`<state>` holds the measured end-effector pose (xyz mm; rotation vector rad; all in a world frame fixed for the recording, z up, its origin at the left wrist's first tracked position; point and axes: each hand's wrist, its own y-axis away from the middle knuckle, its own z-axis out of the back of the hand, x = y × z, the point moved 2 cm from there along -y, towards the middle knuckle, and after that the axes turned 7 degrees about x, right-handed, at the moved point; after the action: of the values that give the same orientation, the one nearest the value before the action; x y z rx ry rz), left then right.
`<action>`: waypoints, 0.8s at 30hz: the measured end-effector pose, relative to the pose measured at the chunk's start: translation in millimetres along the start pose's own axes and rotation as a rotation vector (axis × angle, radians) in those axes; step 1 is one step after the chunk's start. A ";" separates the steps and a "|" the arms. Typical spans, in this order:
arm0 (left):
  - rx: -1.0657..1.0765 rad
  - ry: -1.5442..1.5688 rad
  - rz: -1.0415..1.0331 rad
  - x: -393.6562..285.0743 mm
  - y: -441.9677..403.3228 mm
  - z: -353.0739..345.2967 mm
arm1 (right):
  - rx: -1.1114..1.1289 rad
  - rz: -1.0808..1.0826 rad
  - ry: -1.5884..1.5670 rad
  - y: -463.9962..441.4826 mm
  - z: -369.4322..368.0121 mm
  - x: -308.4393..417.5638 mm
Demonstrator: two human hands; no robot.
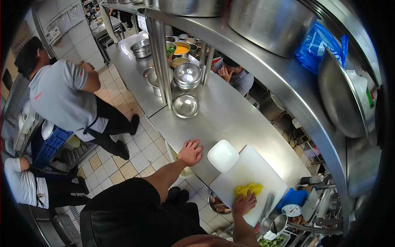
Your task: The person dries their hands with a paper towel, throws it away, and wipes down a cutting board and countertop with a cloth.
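Observation:
My left hand (pixel 190 152) rests on the edge of the steel counter (pixel 218 127), palm down with its fingers spread, holding nothing. On the white cutting board (pixel 234 179), my right hand (pixel 245 203) grips a crumpled yellow cloth (pixel 248 189) and presses it against the surface. A white square bowl (pixel 223 156) sits at the board's far left corner, between my two hands. Right of the cloth, a knife (pixel 268 204) lies along the board's edge, its handle end partly hidden.
Steel bowls (pixel 186 106) stand farther along the counter, near the shelf posts. Big pots (pixel 271 24) fill the shelf overhead. At right are a blue container (pixel 291 198) and a dial scale (pixel 291 210). One co-worker (pixel 68 92) stands at left; others are nearby.

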<state>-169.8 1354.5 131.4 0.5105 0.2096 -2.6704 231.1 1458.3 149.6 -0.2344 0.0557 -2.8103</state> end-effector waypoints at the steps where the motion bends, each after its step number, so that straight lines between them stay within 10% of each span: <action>1: -0.002 -0.005 -0.001 -0.4 0.2 0.5 | 0.004 0.000 0.002 0.3 1.5 0.7; 24: -0.009 -0.017 0.000 -1.6 -0.3 3.9 | 0.003 0.000 0.007 -0.2 0.8 0.2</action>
<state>-169.8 1354.4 135.6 0.4847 0.2159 -2.6717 230.9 1458.4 150.5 -0.2237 0.0534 -2.8110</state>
